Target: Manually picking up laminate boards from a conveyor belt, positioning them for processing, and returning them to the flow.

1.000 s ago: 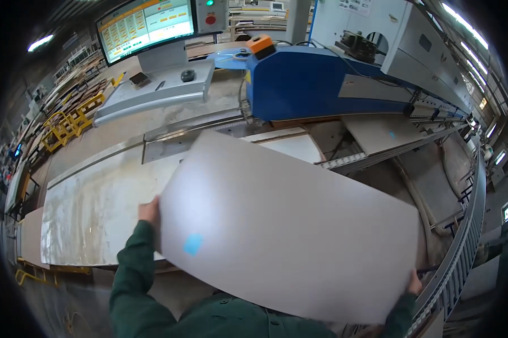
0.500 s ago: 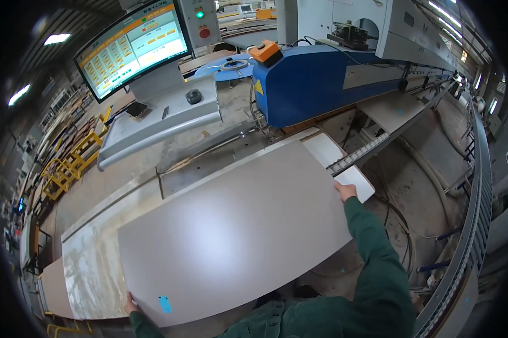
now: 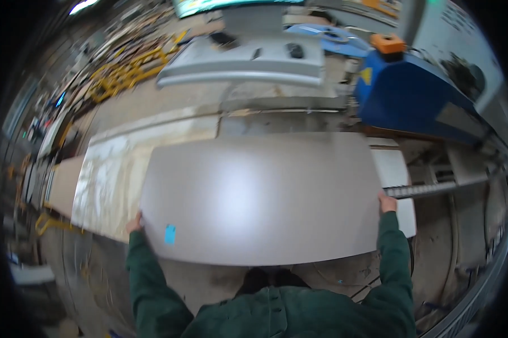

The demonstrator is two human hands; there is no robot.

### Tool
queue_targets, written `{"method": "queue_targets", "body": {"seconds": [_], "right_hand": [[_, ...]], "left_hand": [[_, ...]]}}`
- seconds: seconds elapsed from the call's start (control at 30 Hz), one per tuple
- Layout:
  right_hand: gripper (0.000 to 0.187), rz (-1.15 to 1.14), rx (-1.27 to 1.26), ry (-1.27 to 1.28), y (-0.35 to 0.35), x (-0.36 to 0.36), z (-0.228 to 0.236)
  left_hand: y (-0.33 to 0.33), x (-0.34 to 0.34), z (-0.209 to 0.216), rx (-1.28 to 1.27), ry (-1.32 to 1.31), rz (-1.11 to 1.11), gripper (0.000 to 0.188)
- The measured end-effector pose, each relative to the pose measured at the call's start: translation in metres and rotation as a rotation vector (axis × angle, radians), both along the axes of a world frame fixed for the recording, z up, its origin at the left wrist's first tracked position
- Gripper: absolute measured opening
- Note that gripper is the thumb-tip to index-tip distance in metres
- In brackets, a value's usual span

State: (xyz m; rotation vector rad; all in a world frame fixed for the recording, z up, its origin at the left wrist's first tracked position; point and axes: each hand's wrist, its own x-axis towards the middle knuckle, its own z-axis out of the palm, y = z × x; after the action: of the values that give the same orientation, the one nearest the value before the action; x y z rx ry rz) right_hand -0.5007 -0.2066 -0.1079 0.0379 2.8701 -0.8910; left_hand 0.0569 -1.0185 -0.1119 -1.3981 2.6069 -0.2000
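A large greyish-beige board [image 3: 299,191] spans the space in front of me, lying over a pale worktable [image 3: 110,186]. It carries a small blue label [image 3: 170,234] near its lower left corner. At the left edge, my left hand [image 3: 134,223] is closed on the board, thumb along the side. My right hand [image 3: 387,203] grips the opposite edge, close to the end of a narrow roller rail. The fingers under the board are hidden on both sides.
A blue machine [image 3: 406,90] with an orange-topped box [image 3: 387,44] stands at the far right. Behind the worktable is a grey console shelf [image 3: 243,59] with a mouse [image 3: 294,50]. The roller rail [image 3: 426,189] runs off to the right. Yellow racks [image 3: 124,73] stand far left.
My view has swung left and downward, bringing the board level across the picture and both forearms fully into sight. Both hands keep hold of the board's two ends.
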Motion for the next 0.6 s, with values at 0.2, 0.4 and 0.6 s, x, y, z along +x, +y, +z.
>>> {"method": "queue_targets", "body": {"seconds": [0.2, 0.4, 0.6], "right_hand": [[0.024, -0.252, -0.31, 0.222, 0.024, 0.067, 0.114], [0.029, -0.56, -0.581, 0.031, -0.044, 0.233, 0.058], [0.057, -0.599, -0.729, 0.08, -0.186, 0.309, 0.048]], "left_hand": [[0.086, -0.051, 0.103, 0.023, 0.674, 0.169, 0.048], [0.141, 0.002, 0.093, 0.308, 0.526, -0.309, 0.088], [0.125, 0.011, 0.08, 0.344, 0.452, -0.571, 0.092]]}}
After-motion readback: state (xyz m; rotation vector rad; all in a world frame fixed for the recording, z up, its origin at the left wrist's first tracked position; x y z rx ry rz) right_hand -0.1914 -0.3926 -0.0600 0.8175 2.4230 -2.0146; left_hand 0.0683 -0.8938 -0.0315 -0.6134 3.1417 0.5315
